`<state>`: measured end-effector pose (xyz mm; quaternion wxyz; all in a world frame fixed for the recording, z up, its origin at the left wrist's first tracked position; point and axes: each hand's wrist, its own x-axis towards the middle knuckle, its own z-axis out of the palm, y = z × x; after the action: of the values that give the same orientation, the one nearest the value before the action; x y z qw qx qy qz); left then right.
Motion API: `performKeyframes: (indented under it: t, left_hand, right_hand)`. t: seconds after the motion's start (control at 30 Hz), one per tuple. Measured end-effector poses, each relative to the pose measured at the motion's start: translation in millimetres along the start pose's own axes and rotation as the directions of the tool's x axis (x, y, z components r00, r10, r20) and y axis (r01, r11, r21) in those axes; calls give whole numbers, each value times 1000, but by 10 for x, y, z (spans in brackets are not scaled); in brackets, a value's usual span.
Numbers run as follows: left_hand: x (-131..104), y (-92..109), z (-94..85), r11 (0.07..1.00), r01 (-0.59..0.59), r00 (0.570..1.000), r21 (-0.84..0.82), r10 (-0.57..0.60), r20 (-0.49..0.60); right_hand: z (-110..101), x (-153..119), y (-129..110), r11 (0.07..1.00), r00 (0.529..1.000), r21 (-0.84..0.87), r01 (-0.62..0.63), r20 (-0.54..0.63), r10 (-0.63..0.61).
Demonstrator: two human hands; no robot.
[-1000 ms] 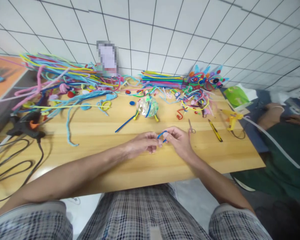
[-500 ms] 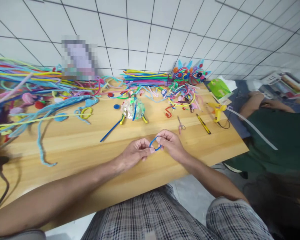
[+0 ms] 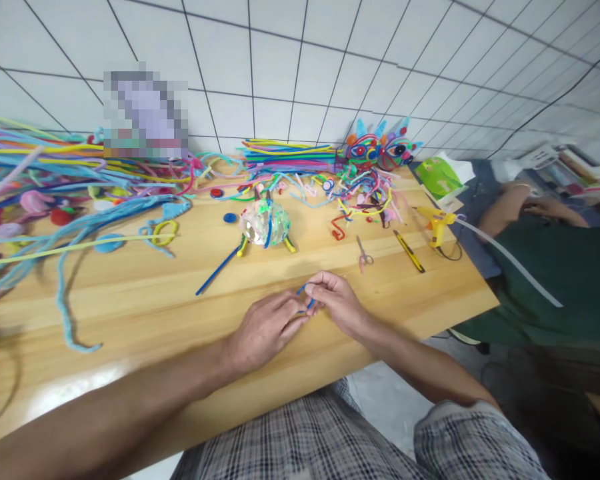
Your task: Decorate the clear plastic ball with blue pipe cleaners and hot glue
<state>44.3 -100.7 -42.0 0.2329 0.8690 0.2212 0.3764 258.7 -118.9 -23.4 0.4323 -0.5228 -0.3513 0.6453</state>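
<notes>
A thin blue pipe cleaner (image 3: 311, 303), bent into a loop, is pinched between my two hands above the front of the table. My left hand (image 3: 267, 327) grips its left side, with the fingertips partly hidden behind the back of the hand. On the other side, my right hand (image 3: 337, 303) pinches the loop between thumb and fingers. Beyond the hands stands a shiny sequined ball figure (image 3: 265, 223) with a blue band and yellow-green feet. A straight blue pipe cleaner (image 3: 217, 270) lies by its left foot.
Scissors (image 3: 364, 255), a yellow craft knife (image 3: 409, 251) and a yellow glue gun (image 3: 435, 223) lie to the right. Tangled pipe cleaners (image 3: 105, 207) cover the left, and a bundle (image 3: 290, 157) lies along the wall. Another person's arm (image 3: 505, 210) is at the right.
My left hand has turned over, its back now facing up, and covers more of the loop. The blue loop looks smaller and narrower. The right hand has shifted slightly toward me.
</notes>
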Motion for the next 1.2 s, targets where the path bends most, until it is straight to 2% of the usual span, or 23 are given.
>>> performKeyframes:
  t: [0.17, 0.33, 0.4, 0.5, 0.57, 0.7, 1.0, 1.2]
  left_hand:
    - [6, -16, 18, 998, 45, 999, -43, -45, -9]
    - [51, -1, -18, 949, 191, 982, -253, -187, 39]
    - [69, 7, -45, 883, 308, 951, -355, -288, 108]
    - [85, 15, -76, 711, 506, 859, -488, -462, 220]
    - [89, 12, -84, 594, 577, 805, -561, -529, 268]
    - [93, 0, -74, 486, 598, 772, -637, -563, 295]
    - [168, -1, -78, 302, 625, 706, -720, -611, 357]
    - [202, -21, -86, 255, 631, 685, -733, -627, 372]
  right_hand:
    - [-29, 5, -4, 999, 1000, -32, 18, 16, -17]
    - [-144, -1, -70, 993, 993, -106, 59, 106, -48]
    - [-179, -3, -113, 980, 986, -172, 99, 152, -73]
    - [-203, 16, -174, 945, 973, -281, 168, 199, -113]
    - [-199, 49, -208, 911, 966, -354, 213, 218, -141]
    - [-157, 139, -266, 879, 951, -388, 278, 241, -195]
    - [-120, 197, -248, 944, 965, -282, 175, 237, -108]
    - [-119, 193, -197, 949, 966, -276, 152, 245, -84]
